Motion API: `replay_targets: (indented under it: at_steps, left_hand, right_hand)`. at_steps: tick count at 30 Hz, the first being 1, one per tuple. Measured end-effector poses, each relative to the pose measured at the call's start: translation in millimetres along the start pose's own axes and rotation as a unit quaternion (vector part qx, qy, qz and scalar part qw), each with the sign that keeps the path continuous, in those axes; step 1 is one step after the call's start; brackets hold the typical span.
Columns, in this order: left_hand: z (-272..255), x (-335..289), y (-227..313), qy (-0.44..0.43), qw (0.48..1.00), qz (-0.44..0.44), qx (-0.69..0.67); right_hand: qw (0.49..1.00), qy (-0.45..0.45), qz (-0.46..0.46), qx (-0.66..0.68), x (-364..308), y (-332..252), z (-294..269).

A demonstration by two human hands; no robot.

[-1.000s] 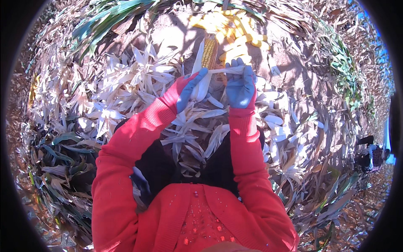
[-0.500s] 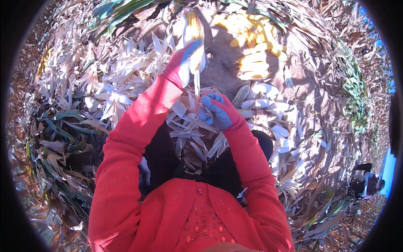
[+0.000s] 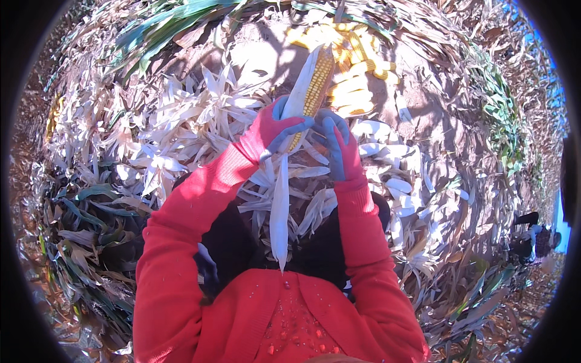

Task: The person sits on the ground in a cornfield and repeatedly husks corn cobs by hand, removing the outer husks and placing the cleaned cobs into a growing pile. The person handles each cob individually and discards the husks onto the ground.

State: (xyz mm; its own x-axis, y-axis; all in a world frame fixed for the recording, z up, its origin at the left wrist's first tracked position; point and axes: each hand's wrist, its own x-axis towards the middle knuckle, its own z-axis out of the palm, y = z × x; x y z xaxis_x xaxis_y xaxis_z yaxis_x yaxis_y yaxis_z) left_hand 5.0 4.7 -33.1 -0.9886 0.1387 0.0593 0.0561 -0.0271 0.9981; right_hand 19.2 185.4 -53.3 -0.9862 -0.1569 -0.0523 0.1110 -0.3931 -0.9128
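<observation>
My left hand (image 3: 279, 127), in a grey and red glove, is closed around the lower part of a corn ear (image 3: 316, 85). The ear tilts up and to the right, its yellow kernels bare on the right side. Pale husk (image 3: 301, 85) still covers its left side, and a long loose husk strip (image 3: 281, 209) hangs from its base toward my lap. Close by the ear's right side is my right hand (image 3: 336, 142), gloved alike, its fingers loosely bent and apart. Whether its fingertips touch the ear is hard to see.
Beyond the ear lies a pile of husked yellow corn (image 3: 354, 94). Ears in pale husks (image 3: 387, 151) lie right of my knees. Loose dry husks (image 3: 200, 109) heap up on the left, with green leaves (image 3: 163, 27) at the far side. Another person (image 3: 532, 239) is at the far right.
The corn ear has come nearer and tipped to the right. A husk strip now dangles from its base. My right hand has risen from below to the ear's side.
</observation>
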Motion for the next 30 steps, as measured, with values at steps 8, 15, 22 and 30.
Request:
replay_targets:
  at_steps: [8,15,22,30]
  left_hand:
    - [3.2,-1.9,9.6,0.022,0.997,-0.039,-0.062]
    - [1.8,-0.3,-2.9,0.019,0.999,-0.051,0.003]
    - [15.9,-8.0,9.6,-0.015,0.999,-0.022,0.028]
    - [16.6,-11.2,-2.0,-0.052,0.996,0.001,0.079]
  right_hand:
    - [0.999,-0.027,-0.013,-0.013,-10.0,21.2,17.4]
    - [1.000,-0.008,0.012,-0.017,-5.9,9.9,1.0]
    - [0.999,0.030,-0.027,0.018,1.5,23.7,-4.0]
    - [0.992,0.031,-0.117,0.025,2.4,10.9,-1.1]
